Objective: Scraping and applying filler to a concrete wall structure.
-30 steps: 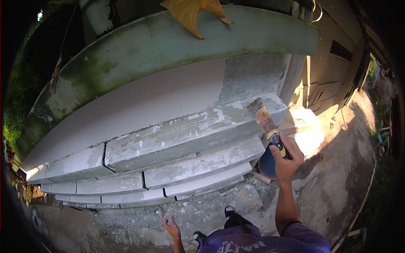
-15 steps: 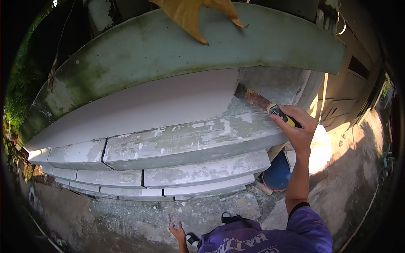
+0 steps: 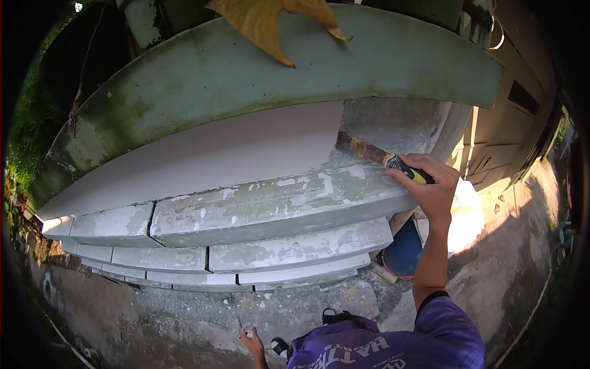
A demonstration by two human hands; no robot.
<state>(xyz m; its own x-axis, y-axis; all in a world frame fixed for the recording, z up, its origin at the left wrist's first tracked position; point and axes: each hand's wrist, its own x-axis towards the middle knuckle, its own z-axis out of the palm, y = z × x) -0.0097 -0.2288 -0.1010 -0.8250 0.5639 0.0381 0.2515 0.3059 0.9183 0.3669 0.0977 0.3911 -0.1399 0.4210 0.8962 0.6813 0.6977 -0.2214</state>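
Observation:
My right hand point(image 3: 433, 184) is closed round the black and yellow handle of a putty knife point(image 3: 369, 151). Its rusty, stained blade points left and lies against the wall, at the border between the smooth white coat point(image 3: 246, 141) and the bare grey patch point(image 3: 393, 120). Below the blade runs a ledge point(image 3: 276, 203) with flaking white paint over grey. Low in the picture, my left hand point(image 3: 251, 339) hangs over the ground beside my body. Its fingers are curled, and a thin, pale, narrow thing sticks up from them, too small to make out.
A mossy green slab point(image 3: 307, 80) overhangs the wall, with a dry brown leaf point(image 3: 264, 27) on it. More stepped ledges point(image 3: 301, 246) sit below the top one. A blue bucket point(image 3: 403, 251) stands under my right forearm, beside the ledge ends. Plants point(image 3: 27, 141) grow at far left.
The putty knife and my right hand have shifted slightly left and down along the wall. My left hand has moved a little left and lower.

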